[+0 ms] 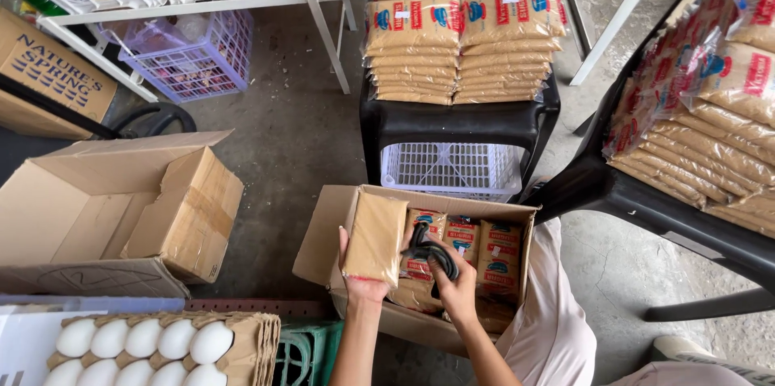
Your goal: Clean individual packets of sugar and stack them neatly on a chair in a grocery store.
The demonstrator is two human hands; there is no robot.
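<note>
**Brown packet up in left hand, black band in right, over open carton**

Left hand (365, 273): fingers clamped on the lower end of a brown packet (375, 238), thumb on the left edge, the other fingers hidden behind it. Packet is flat, rectangular, plain tan on the side facing the camera (no label visible on this face), held upright and slightly tilted, its top edge level with the carton's rim.

Right hand (454, 285): fingers curled shut around a black rubber band (429, 250) (looks like a looped strap, can't tell the exact kind). The loop sticks up above the fingers, just right of the packet, not clearly touching it.

Below and beyond both sets of fingers: open cardboard carton (355, 273) with more packets (484, 253) standing in rows, red-and-blue labels showing. Those sit just right of the right-hand fingers.

Farther ahead of the fingers: a black plastic chair (452, 123) carrying a stack of packets (464, 27), with a white plastic crate (452, 168) under it. A second chair (646, 208) well right of the fingers holds another stack (710, 136).

Left of the left-hand fingers, well apart: an empty open cardboard box (105, 208). Nearer the camera on that side: egg tray (153, 341) with white eggs.
</note>
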